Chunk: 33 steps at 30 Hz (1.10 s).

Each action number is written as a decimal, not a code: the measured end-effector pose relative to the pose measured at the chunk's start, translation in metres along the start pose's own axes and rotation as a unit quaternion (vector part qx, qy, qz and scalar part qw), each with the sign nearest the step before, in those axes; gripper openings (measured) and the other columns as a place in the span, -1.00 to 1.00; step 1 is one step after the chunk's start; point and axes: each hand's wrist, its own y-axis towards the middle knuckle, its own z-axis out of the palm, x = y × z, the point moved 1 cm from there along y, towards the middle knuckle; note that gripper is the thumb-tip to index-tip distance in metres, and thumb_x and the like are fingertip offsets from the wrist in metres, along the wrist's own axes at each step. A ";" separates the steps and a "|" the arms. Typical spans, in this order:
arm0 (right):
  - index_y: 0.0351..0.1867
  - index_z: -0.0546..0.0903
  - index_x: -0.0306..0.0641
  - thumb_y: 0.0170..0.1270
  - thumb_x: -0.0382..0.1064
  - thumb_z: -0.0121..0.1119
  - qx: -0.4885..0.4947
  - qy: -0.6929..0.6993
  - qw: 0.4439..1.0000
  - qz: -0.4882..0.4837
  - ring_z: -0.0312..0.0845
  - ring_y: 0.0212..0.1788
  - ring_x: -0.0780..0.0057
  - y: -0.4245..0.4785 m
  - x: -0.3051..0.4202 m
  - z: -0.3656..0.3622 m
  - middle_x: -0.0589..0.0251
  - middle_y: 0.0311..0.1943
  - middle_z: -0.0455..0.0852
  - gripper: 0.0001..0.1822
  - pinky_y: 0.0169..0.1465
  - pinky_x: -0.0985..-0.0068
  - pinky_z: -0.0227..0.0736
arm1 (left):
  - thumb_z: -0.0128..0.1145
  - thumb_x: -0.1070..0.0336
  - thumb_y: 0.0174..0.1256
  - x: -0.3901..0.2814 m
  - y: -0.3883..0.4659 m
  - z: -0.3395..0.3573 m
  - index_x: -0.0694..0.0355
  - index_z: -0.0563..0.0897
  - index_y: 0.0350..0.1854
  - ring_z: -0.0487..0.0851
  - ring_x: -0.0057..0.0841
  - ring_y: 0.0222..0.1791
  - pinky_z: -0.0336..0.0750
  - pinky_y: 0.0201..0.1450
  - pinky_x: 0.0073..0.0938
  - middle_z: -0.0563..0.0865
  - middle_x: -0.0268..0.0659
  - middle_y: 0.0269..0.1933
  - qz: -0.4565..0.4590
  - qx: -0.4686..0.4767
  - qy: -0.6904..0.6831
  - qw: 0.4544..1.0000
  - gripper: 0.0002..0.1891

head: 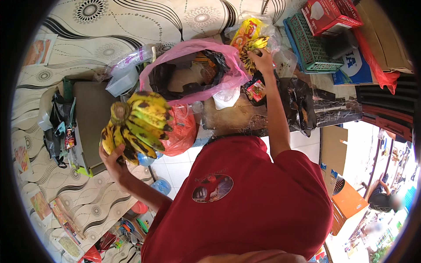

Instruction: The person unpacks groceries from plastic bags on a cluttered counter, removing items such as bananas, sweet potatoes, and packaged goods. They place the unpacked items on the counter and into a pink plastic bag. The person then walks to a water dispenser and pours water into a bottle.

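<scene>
A large bunch of yellow-green bananas (pixel 141 121) with dark patches is held up on the left by my left hand (pixel 113 159), thumb over the lower fruit. My right hand (pixel 262 62) grips a smaller bunch of spotted bananas (pixel 251 47) at the far side of the counter; whether that bunch still rests on something cannot be made out. Between the hands stands a pink plastic bag (pixel 194 46), its mouth wide, lined with a black bag. A yellow printed packet (pixel 248 29) lies behind the smaller bunch.
A red plastic bag (pixel 181 131) hangs at the counter's front edge. Black plastic bags (pixel 301 105) drape over it on the right. A green basket (pixel 312 49) holds a red box (pixel 332 16). A clear plastic container (pixel 123 80) sits back left. Far right, a person (pixel 381 197) is outside.
</scene>
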 end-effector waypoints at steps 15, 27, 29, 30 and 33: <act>0.33 0.41 -0.32 0.32 0.19 0.19 0.039 0.357 0.932 -0.049 0.42 0.22 0.36 -0.045 0.185 -0.112 0.08 0.20 0.52 -0.27 0.22 0.32 0.35 | 0.31 0.55 -0.07 0.023 0.071 0.359 0.42 0.66 -0.33 0.71 -0.40 -0.37 0.62 -0.22 -0.41 0.73 -0.19 -0.30 -0.152 0.427 -0.236 0.860 -0.80; -0.06 0.66 -0.50 -0.15 0.08 0.62 -0.089 0.082 0.988 0.096 0.64 -0.11 0.39 0.124 0.074 -0.077 0.06 -0.13 0.73 -0.26 0.00 0.45 0.52 | 0.23 0.50 -0.23 0.156 0.107 0.498 0.45 0.57 -0.29 0.58 -0.25 -0.37 0.49 -0.30 -0.24 0.62 -0.08 -0.27 -0.317 0.156 -0.212 0.911 -0.67; -0.07 0.68 -0.44 -0.20 0.15 0.61 -0.085 -0.008 0.995 0.059 0.69 -0.12 0.28 0.133 0.066 -0.067 0.01 -0.14 0.75 -0.24 0.00 0.39 0.55 | 0.22 0.49 -0.20 0.181 0.114 0.505 0.45 0.55 -0.13 0.59 -0.21 -0.27 0.49 -0.17 -0.24 0.63 -0.03 -0.18 -0.323 0.098 -0.178 0.924 -0.57; -0.07 0.69 -0.43 -0.18 0.16 0.59 -0.085 -0.061 0.994 0.042 0.69 -0.14 0.30 0.138 0.060 -0.062 0.04 -0.15 0.76 -0.25 0.00 0.40 0.55 | 0.22 0.49 -0.18 0.198 0.115 0.509 0.46 0.54 -0.06 0.59 -0.18 -0.22 0.49 -0.10 -0.24 0.64 -0.01 -0.13 -0.327 0.070 -0.160 0.929 -0.52; 0.02 0.67 -0.37 -0.15 0.20 0.54 -0.088 -0.135 0.987 0.018 0.67 0.00 0.18 0.151 0.027 -0.048 -0.02 -0.05 0.74 -0.22 0.10 0.33 0.51 | 0.24 0.39 -0.07 0.243 0.112 0.523 0.43 0.43 0.20 0.58 -0.10 -0.04 0.43 0.09 -0.24 0.60 0.05 0.08 -0.322 0.040 -0.068 0.944 -0.34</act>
